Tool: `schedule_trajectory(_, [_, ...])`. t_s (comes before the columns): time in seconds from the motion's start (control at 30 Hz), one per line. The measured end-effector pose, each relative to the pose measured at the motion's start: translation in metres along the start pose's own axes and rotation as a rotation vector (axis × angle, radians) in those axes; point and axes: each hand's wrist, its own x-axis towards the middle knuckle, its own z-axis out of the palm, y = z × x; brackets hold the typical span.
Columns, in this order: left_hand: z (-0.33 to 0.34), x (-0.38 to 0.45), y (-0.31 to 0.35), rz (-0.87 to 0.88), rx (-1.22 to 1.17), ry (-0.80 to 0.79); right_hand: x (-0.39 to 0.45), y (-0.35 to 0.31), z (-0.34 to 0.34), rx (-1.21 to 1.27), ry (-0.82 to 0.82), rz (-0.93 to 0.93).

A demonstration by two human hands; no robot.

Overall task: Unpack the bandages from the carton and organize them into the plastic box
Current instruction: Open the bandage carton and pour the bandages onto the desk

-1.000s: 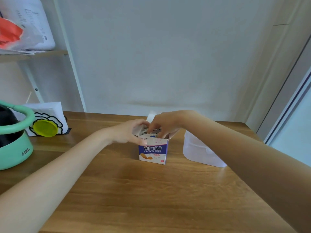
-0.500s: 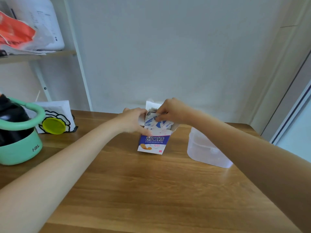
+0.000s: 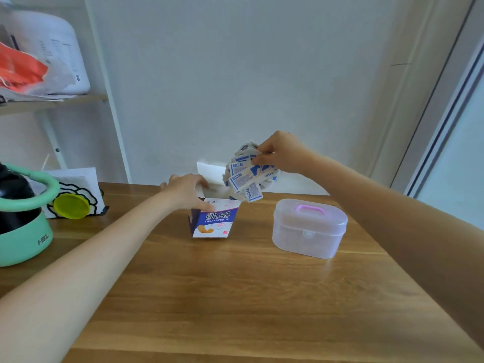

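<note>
I am seeing one carton (image 3: 213, 220) standing open at frame centre on the table (image 3: 235, 297), my left hand (image 3: 187, 190) gripping its top edge, fingers curled over the rim. My right hand (image 3: 279, 152) is pinching a bunch of bandages (image 3: 246, 174) above and right of the carton; they are too many and too overlapped for me to count. One plastic box (image 3: 309, 227), lid on, is sitting right of the carton, apart from it. At the left edge one green pot (image 3: 23, 231) is standing.
</note>
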Motion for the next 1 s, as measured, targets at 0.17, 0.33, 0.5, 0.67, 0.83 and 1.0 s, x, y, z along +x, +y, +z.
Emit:
schedule_trajectory(0.17, [-0.004,-0.007,0.0,-0.084,0.084,0.135,-0.014,0.003,0.011,-0.047,-0.188,0.012])
schedule_trajectory(0.33, [-0.004,-0.01,-0.004,-0.067,0.054,0.221,-0.017,-0.001,0.054,0.05,-0.508,0.035])
schedule_trajectory(0.5, [-0.003,-0.011,-0.006,-0.014,0.041,0.234,-0.001,-0.001,0.093,0.011,-0.605,0.097])
schedule_trajectory(0.67, [0.003,-0.011,-0.001,0.011,0.025,0.223,-0.003,0.002,0.116,-0.292,-0.633,0.092])
schedule_trajectory(0.83, [0.011,-0.01,-0.003,0.032,-0.027,0.281,-0.003,-0.014,0.083,-0.369,-0.096,0.04])
schedule_trajectory(1.0, [0.013,-0.011,-0.003,0.199,-0.065,0.283,0.006,-0.033,0.062,-0.145,0.039,-0.207])
